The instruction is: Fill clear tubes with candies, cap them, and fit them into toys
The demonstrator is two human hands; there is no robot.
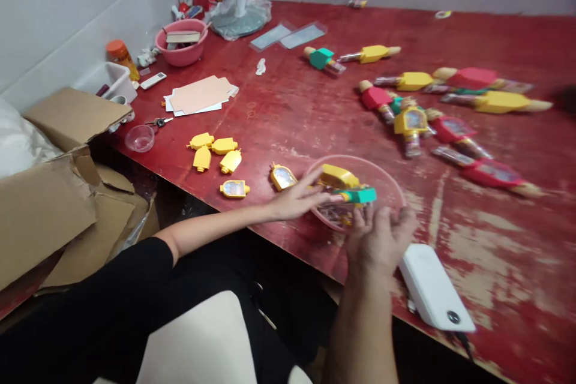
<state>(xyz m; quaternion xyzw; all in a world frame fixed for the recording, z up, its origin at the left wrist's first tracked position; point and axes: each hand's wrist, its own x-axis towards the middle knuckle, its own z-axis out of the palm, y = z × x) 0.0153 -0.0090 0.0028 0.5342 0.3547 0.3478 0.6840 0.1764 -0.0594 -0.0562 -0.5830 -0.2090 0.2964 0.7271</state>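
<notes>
Over a clear pink-rimmed plastic bowl [402, 192], my left hand [299, 199] reaches in from the left. Its fingertips meet the narrow orange end of a green plastic toy piece [362, 195] and appear to pinch it. My right hand [382, 234] is at the bowl's near right rim, fingers apart and slightly blurred, just below the green piece; whether they touch it I cannot tell. Inside the bowl lie a yellow toy piece [338, 176] and small items hard to make out. Beside its left rim rests a yellow piece with a shiny picture window [283, 177].
Several yellow pieces [224, 145] lie left of the bowl. Filled yellow, red and green toys [501, 102] spread across the right. A white power bank [435, 288] with a cable sits at the front edge. Cardboard boxes [45, 216] stand left; a pink basin [182, 54] is behind.
</notes>
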